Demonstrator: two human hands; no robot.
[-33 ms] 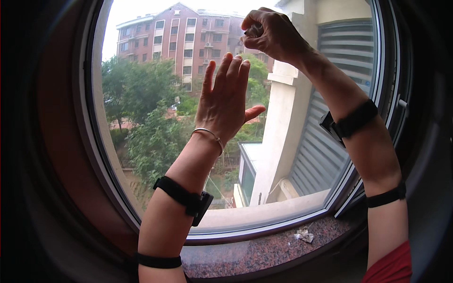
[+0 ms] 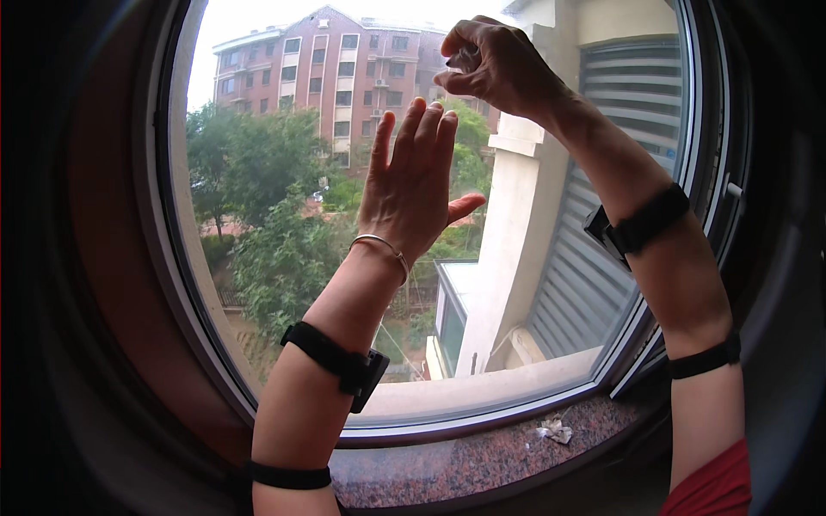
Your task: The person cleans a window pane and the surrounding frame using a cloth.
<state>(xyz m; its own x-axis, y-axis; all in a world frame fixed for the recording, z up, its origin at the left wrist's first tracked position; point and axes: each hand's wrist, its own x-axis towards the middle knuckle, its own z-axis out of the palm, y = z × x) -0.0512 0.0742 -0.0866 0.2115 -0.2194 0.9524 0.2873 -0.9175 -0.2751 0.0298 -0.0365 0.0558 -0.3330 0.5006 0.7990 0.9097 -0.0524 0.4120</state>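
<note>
Curled fingers (image 2: pixel 465 83) of my right hand (image 2: pixel 509 70) have parted slightly, contents indeterminable, above and right of my left hand (image 2: pixel 404 185), extended and seemingly empty, presumably for bracing toward the window pane (image 2: pixel 284 215) beyond both.

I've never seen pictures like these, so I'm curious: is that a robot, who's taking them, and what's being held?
No robot: these are a person's own bare hands. A camera on the person's head takes the pictures; its wide lens bends straight edges. The left hand is open, palm toward the window, with nothing visibly held. The right hand is curled, higher up; whether its fingers hold something tiny, I can't tell. Black straps circle both forearms. A crumpled whitish scrap lies on the speckled stone windowsill.
</note>
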